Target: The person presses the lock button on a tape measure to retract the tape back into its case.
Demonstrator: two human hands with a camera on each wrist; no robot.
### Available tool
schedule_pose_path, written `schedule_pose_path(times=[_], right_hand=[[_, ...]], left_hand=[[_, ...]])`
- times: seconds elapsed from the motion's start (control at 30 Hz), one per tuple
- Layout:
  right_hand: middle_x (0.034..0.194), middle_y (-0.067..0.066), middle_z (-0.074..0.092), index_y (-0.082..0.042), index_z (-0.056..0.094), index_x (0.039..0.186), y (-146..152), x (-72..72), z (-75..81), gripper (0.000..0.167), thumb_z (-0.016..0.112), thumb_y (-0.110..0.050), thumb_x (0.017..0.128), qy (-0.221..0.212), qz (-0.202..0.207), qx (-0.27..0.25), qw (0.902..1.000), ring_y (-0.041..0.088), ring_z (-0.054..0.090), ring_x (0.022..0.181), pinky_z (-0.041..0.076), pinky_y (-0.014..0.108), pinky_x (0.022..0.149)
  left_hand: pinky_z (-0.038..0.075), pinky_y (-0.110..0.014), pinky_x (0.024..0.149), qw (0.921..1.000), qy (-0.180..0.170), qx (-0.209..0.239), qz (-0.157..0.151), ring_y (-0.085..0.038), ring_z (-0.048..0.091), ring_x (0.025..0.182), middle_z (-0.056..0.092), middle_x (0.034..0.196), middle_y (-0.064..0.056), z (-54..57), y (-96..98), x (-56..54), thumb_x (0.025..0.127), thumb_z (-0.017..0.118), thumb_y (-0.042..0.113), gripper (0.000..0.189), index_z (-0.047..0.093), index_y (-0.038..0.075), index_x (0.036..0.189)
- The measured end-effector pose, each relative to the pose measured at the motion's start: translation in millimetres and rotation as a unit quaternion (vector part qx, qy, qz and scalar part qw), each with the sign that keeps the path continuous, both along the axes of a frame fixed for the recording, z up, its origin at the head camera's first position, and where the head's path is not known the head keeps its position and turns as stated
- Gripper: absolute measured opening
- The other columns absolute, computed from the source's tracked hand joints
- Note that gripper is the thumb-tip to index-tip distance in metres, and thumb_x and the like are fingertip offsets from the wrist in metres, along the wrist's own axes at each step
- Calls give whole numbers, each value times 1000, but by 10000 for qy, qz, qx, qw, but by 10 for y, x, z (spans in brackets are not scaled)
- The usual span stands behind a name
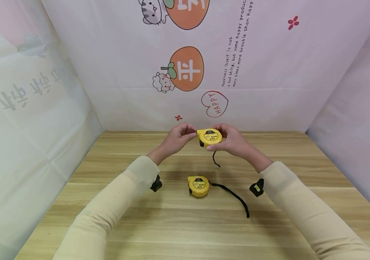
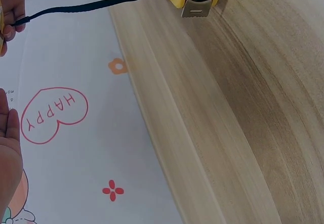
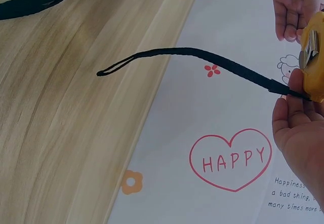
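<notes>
Wooden table (image 1: 113, 216), cartoon-printed sheet (image 1: 269, 90) behind it. I held a yellow tape measure (image 1: 209, 137) up above the far edge, my right hand (image 1: 232, 141) curled round its case, my left hand (image 1: 179, 137) pinching at its front end. Its black strap (image 3: 202, 57) dangled. A second tape measure (image 1: 198, 186) lay on the wood below.
</notes>
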State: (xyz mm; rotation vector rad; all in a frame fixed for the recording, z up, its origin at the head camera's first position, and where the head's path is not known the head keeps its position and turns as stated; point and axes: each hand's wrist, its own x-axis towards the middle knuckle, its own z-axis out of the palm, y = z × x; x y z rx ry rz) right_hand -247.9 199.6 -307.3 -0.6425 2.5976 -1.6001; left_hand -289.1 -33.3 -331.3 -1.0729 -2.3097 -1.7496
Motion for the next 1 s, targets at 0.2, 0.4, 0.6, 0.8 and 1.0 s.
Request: schedule_pose_path(times=[0.2,0.4,0.6,0.8,1.0], right_hand=[[115,16,57,3,50,125,-2,0,-1,67,88,-14,73,18,4,2,10000,27,56,99,51,28,80],[115,15,57,2,50,124,1,-3,-8,66,88,-14,73,36,21,-8,10000,27,56,98,51,29,80],[115,15,57,3,51,124,-6,-4,-15,65,87,-14,73,94,41,-1,9999,26,57,98,51,28,79],[114,16,58,3,50,123,-9,0,-20,64,87,-13,73,126,72,36,9999,26,57,97,51,28,79],[114,16,57,4,50,124,-10,3,-16,65,87,-14,74,120,76,42,9999,26,57,97,51,28,79]], left_hand=[[51,-30,81,10000,-5,-39,29,-33,60,93,61,97,-9,2,5,3,97,61,7,13,61,-1,106],[51,-30,81,9999,2,-119,-11,-33,60,95,62,98,-10,0,3,4,97,60,7,13,61,-2,107],[51,-36,84,9998,-64,-185,-92,-21,60,92,62,101,-10,12,0,14,98,58,7,15,61,-2,110],[51,-35,85,9997,-89,-194,-148,-21,60,92,62,101,-11,13,-8,17,98,57,5,16,60,-3,112],[51,-34,86,9996,-165,-193,-159,-20,60,93,62,103,-10,13,-7,19,99,57,8,19,60,-2,114]])
